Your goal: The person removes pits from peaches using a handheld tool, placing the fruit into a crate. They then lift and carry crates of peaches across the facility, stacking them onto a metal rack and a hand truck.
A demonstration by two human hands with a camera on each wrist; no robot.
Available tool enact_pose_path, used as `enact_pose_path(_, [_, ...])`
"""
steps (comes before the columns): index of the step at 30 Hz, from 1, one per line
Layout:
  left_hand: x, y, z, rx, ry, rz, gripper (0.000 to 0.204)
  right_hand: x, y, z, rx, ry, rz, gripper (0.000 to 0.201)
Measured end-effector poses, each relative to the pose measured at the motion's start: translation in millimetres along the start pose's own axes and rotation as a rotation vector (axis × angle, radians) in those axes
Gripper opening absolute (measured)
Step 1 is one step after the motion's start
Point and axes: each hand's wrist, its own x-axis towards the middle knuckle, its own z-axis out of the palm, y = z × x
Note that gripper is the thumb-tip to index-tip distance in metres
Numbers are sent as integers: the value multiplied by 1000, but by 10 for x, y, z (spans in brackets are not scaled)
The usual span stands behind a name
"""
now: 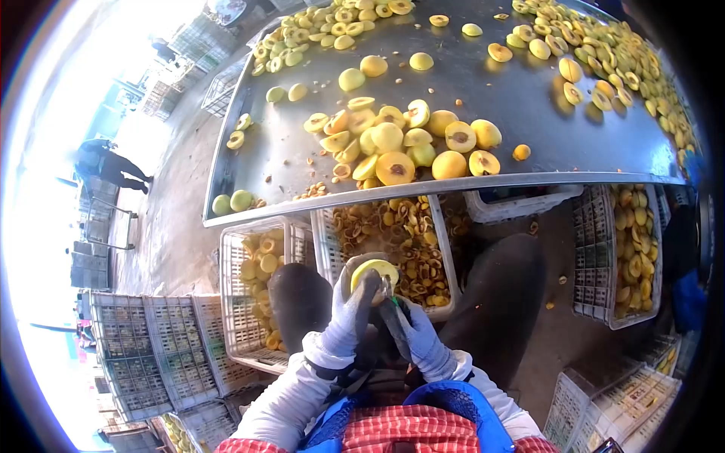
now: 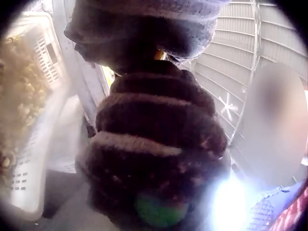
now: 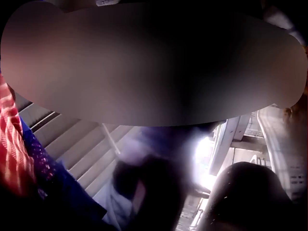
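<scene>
Above the crate [image 1: 332,249], left hand [image 1: 351,313] holds fruit [image 1: 375,273] cut-face up.

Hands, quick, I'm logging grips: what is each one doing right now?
Left hand: fingers curled round a yellow fruit.
Right hand: grips a green-handled tool against the fruit.

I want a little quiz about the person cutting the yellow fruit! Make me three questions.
1. True or false: the left hand grips a yellow fruit.
2. Where does the pile of cut fruit lie? A) on the metal table B) on the floor C) in a bucket
3. Fill in: the white crate under the table's edge, just past the hands, holds fruit ____.

Key: 1 true; 2 A; 3 pits. The right hand holds a small tool with a green handle against the fruit.
</scene>
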Motion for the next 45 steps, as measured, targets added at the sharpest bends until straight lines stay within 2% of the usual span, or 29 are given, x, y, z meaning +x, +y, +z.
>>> enact_pose_path(1, [25,-19,-40,28,-41,11,45,17,-81,-26,-70,5,-33,31])
enact_pose_path(3, [54,195,-120,-316,-182,-242,50,26,-218,-72,-211,18,-92,26])
enact_pose_path(5, [113,246,-297,-238,-167,-454,52,-4,-299,-70,-374,35,-159,28])
enact_pose_path(6, [113,102,-375,20,-209,-190,48,-16,-310,-57,-454,41,-191,28])
enact_pose_path(8, [86,27,-403,176,-202,-62,41,-14,-263,-33,-454,43,-185,29])
enact_pose_path(10, [44,294,-205,-29,-113,-342,36,-40,-177,7,-357,49,-159,30])
enact_pose_path(13, [7,271,-69,55,-120,-78,32,-55,26,97,-102,63,-111,28])
enact_pose_path(14, [-31,264,-16,10,-65,-86,28,-80,98,141,-32,63,-85,26])
enact_pose_path(15, [-50,236,44,-39,-28,-13,27,-90,140,154,36,63,-63,25])
enact_pose_path(17, [-103,160,133,-135,54,127,26,-189,69,124,-107,57,-95,23])
enact_pose_path(18, [-126,120,143,21,83,177,28,-207,69,117,-154,56,-155,22])
enact_pose_path(21, [-188,21,109,-64,33,152,31,-197,210,77,-301,83,-397,21])
enact_pose_path(22, [-230,-84,87,-149,62,113,34,-217,245,61,-382,110,-470,21])
enact_pose_path(23, [-252,72,74,-124,-11,132,34,-238,275,46,-462,143,-541,22])
enact_pose_path(25, [-308,114,124,-18,96,194,34,-327,-135,158,-363,134,-385,22])
enact_pose_path(26, [-331,120,150,-38,140,209,33,-311,-155,154,-590,128,-605,21])
enact_pose_path(28, [-341,125,220,-83,225,247,31,-313,-138,193,-432,161,-444,23])
enact_pose_path(29, [-359,139,222,-156,201,236,30,-332,-109,221,-352,169,-358,24])
enact_pose_path(31, [-405,211,227,-66,205,200,29,-354,-4,149,-1029,362,-910,28])
enact_pose_path(32, [-440,293,224,35,210,262,30,-371,91,145,-693,182,-627,29])
enact_pose_path(33, [-455,350,219,140,219,320,31,-389,187,138,-189,97,-314,30])
enact_pose_path(34, [-467,329,207,69,222,311,33,-403,285,129,178,157,-48,30])
enact_pose_path(35, [-485,285,212,-11,211,303,35,-375,427,40,219,128,-49,31])
enact_pose_path(38, [-481,188,143,-190,56,226,38,-378,334,-36,328,-7,-14,32])
enact_pose_path(42, [-404,159,-58,-60,-96,238,39,-352,-8,0,167,-18,150,33])
enact_pose_path(43, [-339,189,-120,-110,-170,82,38,-371,-58,-14,105,4,212,33])
enact_pose_path(45, [-197,286,-249,-183,-292,-243,37,-403,200,53,172,21,51,30])
